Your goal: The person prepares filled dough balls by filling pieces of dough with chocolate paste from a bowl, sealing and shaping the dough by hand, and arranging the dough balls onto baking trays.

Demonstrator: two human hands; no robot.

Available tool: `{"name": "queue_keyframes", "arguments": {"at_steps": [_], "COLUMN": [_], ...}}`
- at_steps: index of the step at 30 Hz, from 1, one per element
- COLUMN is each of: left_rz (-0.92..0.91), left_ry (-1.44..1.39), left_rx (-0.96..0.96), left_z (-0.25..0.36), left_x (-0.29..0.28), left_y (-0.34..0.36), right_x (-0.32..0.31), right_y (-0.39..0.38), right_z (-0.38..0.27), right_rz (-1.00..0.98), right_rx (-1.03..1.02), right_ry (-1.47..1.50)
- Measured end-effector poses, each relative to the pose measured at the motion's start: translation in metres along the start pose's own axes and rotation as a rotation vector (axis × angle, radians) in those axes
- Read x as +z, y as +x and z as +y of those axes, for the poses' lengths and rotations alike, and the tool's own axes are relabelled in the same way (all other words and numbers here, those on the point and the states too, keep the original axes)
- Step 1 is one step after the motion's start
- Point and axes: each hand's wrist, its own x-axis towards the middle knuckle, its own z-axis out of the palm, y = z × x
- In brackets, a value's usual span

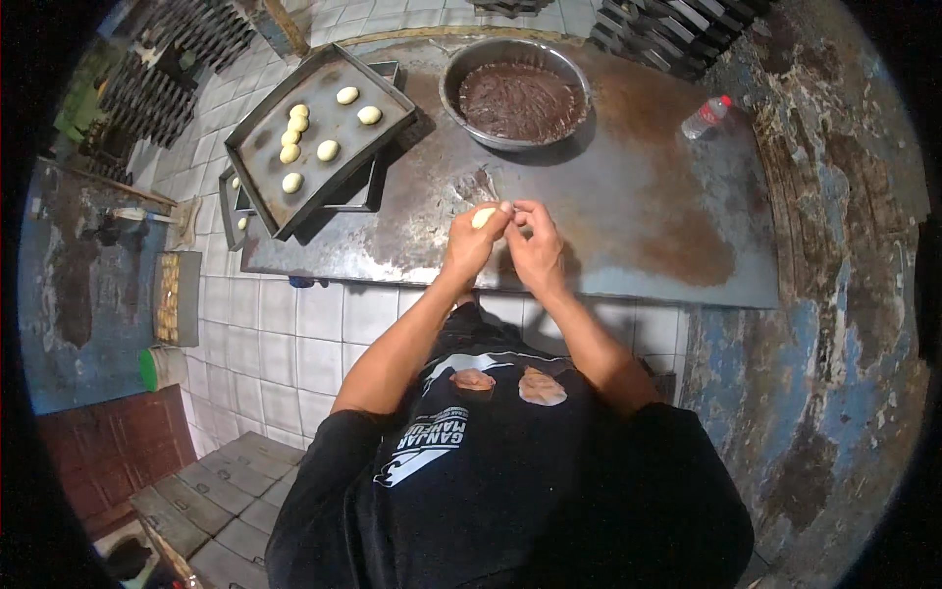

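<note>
Over the front part of the metal table, my left hand is closed round a pale yellow dough ball. My right hand meets it at the fingertips, its thumb and fingers curled to a pinch; whether anything is between them is too small to make out. Beyond my hands stands a round metal basin of dark brown filling. To the left, a dark square baking tray bears several pale dough balls, some in a row touching each other.
The tray rests tilted on other trays at the left end of the worn metal table. A clear bottle with a red cap stands at the right. Stacked dark metal racks are at the back. A peeling wall borders the right side.
</note>
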Motion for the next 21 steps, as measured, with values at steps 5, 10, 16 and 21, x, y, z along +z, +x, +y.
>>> {"name": "queue_keyframes", "arguments": {"at_steps": [5, 10, 16, 21], "left_rz": [0.008, -0.192, 0.104, -0.012], "left_ry": [0.327, 0.466, -0.011, -0.553], "left_rx": [0.347, 0.044, -0.076, -0.076], "left_z": [0.014, 0.020, 0.035, 0.047], "left_x": [-0.015, -0.083, -0.143, -0.197], "left_y": [-0.028, -0.046, -0.023, 0.021], "right_x": [0.019, 0.015, 0.105, 0.206], "right_y": [0.008, 0.027, 0.033, 0.065], "right_z": [0.032, -0.031, -0.068, -0.074], "right_rz": [-0.289, -0.702, -0.240, -0.306], "right_rx": [0.412, -0.209, -0.232, -0.232], "right_ry": [1.128, 0.143, 0.493, 0.262]}}
